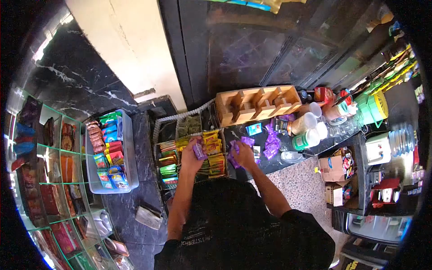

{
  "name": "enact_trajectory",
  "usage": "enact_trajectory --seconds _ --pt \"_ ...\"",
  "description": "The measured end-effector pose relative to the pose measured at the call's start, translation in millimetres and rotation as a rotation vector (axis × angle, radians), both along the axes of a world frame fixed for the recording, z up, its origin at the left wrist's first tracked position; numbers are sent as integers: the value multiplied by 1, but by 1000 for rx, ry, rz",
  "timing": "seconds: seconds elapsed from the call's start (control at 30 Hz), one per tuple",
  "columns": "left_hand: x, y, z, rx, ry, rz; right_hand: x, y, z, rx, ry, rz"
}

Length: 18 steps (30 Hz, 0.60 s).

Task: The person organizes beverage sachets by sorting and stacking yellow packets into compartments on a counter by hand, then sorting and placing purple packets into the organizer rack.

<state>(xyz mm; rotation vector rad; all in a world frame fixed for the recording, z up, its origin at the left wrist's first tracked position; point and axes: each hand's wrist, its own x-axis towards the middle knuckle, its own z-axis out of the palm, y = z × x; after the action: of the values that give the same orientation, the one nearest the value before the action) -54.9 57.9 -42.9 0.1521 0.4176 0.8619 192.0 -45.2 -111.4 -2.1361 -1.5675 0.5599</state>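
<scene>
My left hand (192, 155) is closed on a purple packet (199, 151) above a sectioned tray of yellow, green and orange sachets (213, 143). To its right, my right hand (243, 155) has its fingers around more purple packets (232, 153) at the dark counter's edge. Further purple packets (272, 141) lie in a loose heap right of that hand. A small blue-screened item (254, 129) lies on the counter above it.
An empty-looking wooden compartment box (256, 104) stands behind the tray. Plastic jars (306, 123) crowd the right. A clear bin of snack packets (134, 179) sits at left, beside a glass-sided shelf (60, 183). Open cartons (331, 168) are at lower right.
</scene>
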Motion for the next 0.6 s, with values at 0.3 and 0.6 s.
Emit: enact_trajectory --seconds 0.3,0.6 --pt "32 -13 28 143 448 -129 27 -2 -32 185 931 -525" --pt "50 -20 22 425 717 -181 -36 9 105 135 756 -198"
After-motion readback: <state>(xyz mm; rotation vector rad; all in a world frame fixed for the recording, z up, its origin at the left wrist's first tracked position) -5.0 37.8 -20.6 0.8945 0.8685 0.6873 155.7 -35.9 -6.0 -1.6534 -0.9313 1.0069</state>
